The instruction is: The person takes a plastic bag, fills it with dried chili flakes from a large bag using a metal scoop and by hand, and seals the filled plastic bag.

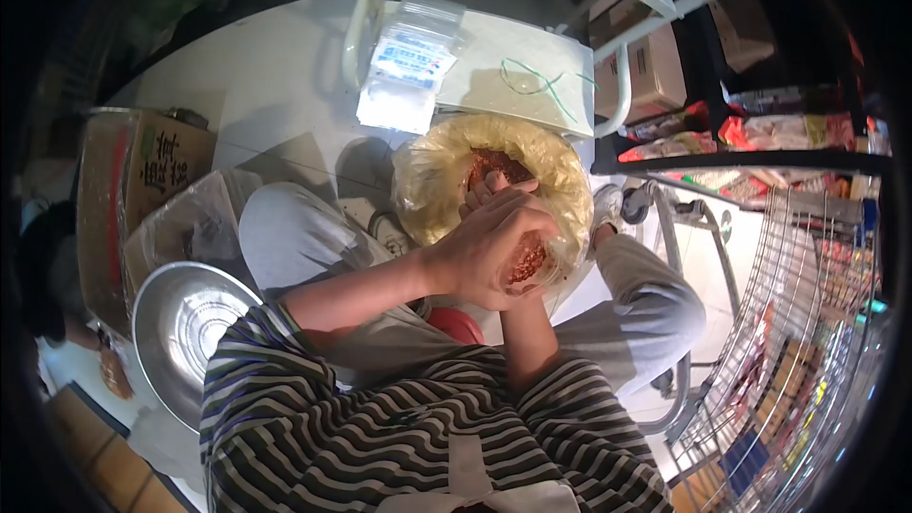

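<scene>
My left hand (486, 239) is closed around the upper part of a clear plastic bag (528, 264) that contains red flakes. Partly hidden beneath it, my right hand (511, 296) is also closed on the bag. The two hands overlap, so it is unclear which one some of the curled fingertips belong to. Directly beyond them stands a wide container lined with a yellowish plastic bag (426, 180), with more red flakes (501, 163) inside.
A white low platform (475, 71) bears printed plastic packets (407, 66) and green string (540, 79). Cardboard boxes (166, 166) and a metal bowl (195, 323) are at left, near another person's hand (116, 372). A wire cart (760, 351) and shelved packages (788, 131) are at right.
</scene>
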Demonstrator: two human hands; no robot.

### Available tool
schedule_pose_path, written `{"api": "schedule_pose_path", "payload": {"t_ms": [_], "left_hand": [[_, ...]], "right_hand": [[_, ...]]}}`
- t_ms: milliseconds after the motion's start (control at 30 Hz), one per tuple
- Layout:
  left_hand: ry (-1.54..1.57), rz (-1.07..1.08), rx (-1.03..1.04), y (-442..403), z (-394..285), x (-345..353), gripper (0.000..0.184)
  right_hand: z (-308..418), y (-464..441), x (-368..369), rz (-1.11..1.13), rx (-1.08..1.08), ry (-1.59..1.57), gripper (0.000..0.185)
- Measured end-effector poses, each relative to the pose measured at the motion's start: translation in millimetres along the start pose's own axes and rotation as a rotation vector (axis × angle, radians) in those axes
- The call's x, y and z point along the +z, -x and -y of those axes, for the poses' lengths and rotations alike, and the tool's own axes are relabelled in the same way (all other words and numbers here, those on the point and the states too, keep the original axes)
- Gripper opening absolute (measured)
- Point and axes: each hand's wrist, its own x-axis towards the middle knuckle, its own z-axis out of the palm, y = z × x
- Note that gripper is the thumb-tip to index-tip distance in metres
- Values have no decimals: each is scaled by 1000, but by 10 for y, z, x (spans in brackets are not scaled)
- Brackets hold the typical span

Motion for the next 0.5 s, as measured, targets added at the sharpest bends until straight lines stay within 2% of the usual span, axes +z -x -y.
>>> {"api": "schedule_pose_path", "payload": {"t_ms": [33,167,233,300,333,367,433,500], "left_hand": [[-42,28,81,3,5,5,65],[-5,5,63,23,76,50,66],[49,40,-15,48,55,66,67],[64,-64,-5,64,107,105,74],[208,-85,-89,74,49,124,75],[218,-55,-93,70,21,136,75],[82,-92,-31,61,-19,145,73],[24,-27,40,52,-90,151,68]], "right_hand": [[2,8,9,2,-1,-14,19],[-18,-4,21,9,-8,-60,18],[-26,10,45,14,0,-80,18],[-33,15,69,21,7,-108,17],[-49,-2,81,28,11,-133,17],[-67,-15,93,37,22,-153,16],[-71,-38,124,64,37,-191,16],[-96,-89,129,104,66,-254,15]]}}
